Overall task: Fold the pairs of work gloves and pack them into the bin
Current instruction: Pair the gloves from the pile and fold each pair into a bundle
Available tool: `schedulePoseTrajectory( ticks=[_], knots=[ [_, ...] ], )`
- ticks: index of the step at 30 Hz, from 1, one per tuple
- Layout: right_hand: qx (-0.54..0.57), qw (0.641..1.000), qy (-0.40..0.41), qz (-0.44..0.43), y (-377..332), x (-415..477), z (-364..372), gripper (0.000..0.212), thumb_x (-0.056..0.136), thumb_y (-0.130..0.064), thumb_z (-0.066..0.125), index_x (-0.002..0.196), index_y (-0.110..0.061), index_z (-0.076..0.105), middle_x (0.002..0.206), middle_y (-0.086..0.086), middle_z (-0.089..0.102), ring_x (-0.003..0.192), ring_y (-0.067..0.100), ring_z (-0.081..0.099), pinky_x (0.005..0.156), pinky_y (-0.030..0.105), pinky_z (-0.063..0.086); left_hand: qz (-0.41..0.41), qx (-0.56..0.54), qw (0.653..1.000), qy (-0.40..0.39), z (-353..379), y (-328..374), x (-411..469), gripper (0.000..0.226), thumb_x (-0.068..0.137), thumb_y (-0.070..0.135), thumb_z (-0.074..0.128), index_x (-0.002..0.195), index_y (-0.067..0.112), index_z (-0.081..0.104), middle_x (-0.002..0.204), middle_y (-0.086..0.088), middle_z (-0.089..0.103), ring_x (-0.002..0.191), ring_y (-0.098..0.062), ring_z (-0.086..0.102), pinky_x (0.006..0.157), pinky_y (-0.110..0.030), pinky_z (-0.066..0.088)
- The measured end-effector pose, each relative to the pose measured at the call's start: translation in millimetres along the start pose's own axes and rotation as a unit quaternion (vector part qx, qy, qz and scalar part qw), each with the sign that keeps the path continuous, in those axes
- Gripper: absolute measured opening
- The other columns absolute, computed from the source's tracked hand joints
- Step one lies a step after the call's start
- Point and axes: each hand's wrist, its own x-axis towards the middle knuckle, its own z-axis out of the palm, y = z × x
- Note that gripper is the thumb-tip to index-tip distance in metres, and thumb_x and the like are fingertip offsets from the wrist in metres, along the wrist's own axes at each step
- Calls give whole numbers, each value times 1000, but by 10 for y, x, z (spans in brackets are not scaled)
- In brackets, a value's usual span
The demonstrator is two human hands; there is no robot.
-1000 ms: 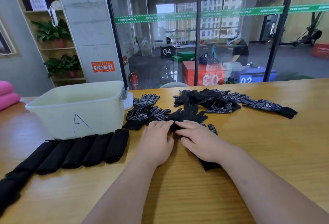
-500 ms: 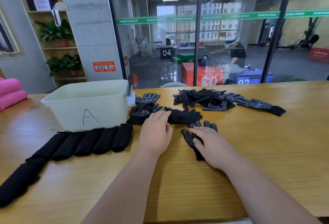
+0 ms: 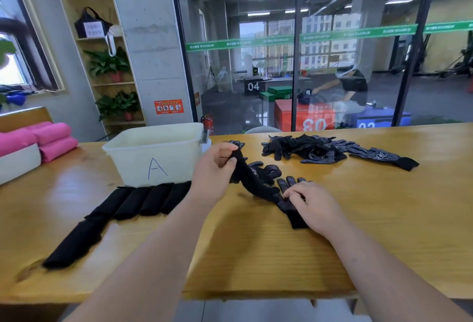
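My left hand (image 3: 215, 168) pinches one end of a plain black knit work glove (image 3: 252, 179), lifted just right of the pale translucent plastic bin marked A (image 3: 153, 153). My right hand (image 3: 312, 206) lies on a white-dotted black glove (image 3: 282, 200), flat on the table further right of the bin; I cannot tell whether it pinches or only presses. I judge I'm matching a pair, so next I should lay one glove squarely over the other before folding.

Left hand (image 3: 213, 168) aloft, fingers (image 3: 227, 161) pinched; right hand (image 3: 313, 204) palm-down.
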Motion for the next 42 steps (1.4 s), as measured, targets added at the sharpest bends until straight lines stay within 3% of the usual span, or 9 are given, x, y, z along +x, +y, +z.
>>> schedulePoseTrajectory(
  ticks=[3, 8, 13, 18, 24, 29, 33, 38, 42],
  knots=[
    [16, 1000, 10, -5, 3, -45, -12, 31, 105, -38, 46, 106, -40, 77, 106, -26, 68, 107, 4, 57, 93, 38, 52, 20, -14, 998, -51, -240, 229, 94, 31, 103, 9, 66, 125, 30, 70, 108, 9, 77, 94, 4, 72, 80, -18, 60],
    [23, 1000, 4, -7, 0, -57, -10, 29, 107, -40, 46, 112, -41, 75, 109, -26, 68, 111, 3, 56, 92, 34, 52, 17, 12, 988, -151, -539, 355, 286, 34, 106, 11, 62, 132, 33, 68, 116, 10, 78, 107, -8, 74, 94, -33, 58],
    [13, 1000, -9, -8, -28, -51, -19, 31, 107, -36, 45, 114, -38, 75, 113, -21, 67, 114, 6, 52, 96, 35, 48, 72, 111, 990, -40, -543, 480, 325, 29, 104, 12, 66, 124, 31, 73, 107, 25, 73, 100, 19, 62, 88, -5, 45],
    [52, 999, 10, 4, 18, -31, -22, 28, 105, -38, 48, 106, -43, 76, 108, -20, 70, 109, 6, 55, 94, 38, 50, 179, 151, 972, -6, -433, 459, 26, 28, 100, 13, 68, 117, 33, 75, 111, 27, 73, 107, 11, 64, 99, -14, 48],
    [68, 998, 14, 11, 0, -41, -44, 23, 103, -33, 57, 105, -43, 77, 108, -21, 70, 104, 4, 59, 84, 31, 48, 66, 188, 932, -302, -158, -152, -686, 28, 96, 29, 73, 122, 38, 73, 104, 23, 76, 103, 6, 68, 103, -33, 55],
    [67, 998, 22, 5, 25, -44, -22, 18, 95, -32, 68, 100, -48, 74, 112, -22, 69, 107, 7, 60, 92, 32, 49, 104, 233, 950, -182, -96, -244, -761, 30, 103, 44, 62, 131, 36, 69, 125, 22, 67, 122, 4, 57, 110, -35, 48],
    [-43, 999, -10, -7, -20, -36, -24, 31, 97, -47, 65, 127, -42, 70, 139, -13, 60, 133, 15, 46, 110, 40, 42, 16, 387, 874, -293, -34, -335, -730, 70, 106, 63, 43, 167, 33, 26, 175, 8, 16, 162, -17, 11, 132, -43, 17],
    [-70, 997, -33, -4, -20, -19, -3, 37, 98, -53, 59, 133, -45, 66, 146, -18, 54, 139, 12, 43, 114, 42, 40, -15, 390, 887, -247, 25, -342, -553, 58, 106, 61, 37, 153, 30, 51, 158, 1, 49, 148, -25, 41, 124, -46, 31],
    [-46, 999, -8, 9, 34, 25, 22, 53, 101, -61, 51, 150, -40, 54, 161, -17, 42, 154, 20, 31, 122, 44, 35, -51, 417, 873, -249, 271, -367, -414, 69, 109, 60, 26, 167, 21, 25, 176, -8, 15, 163, -30, 9, 132, -51, 10]
  ],
)
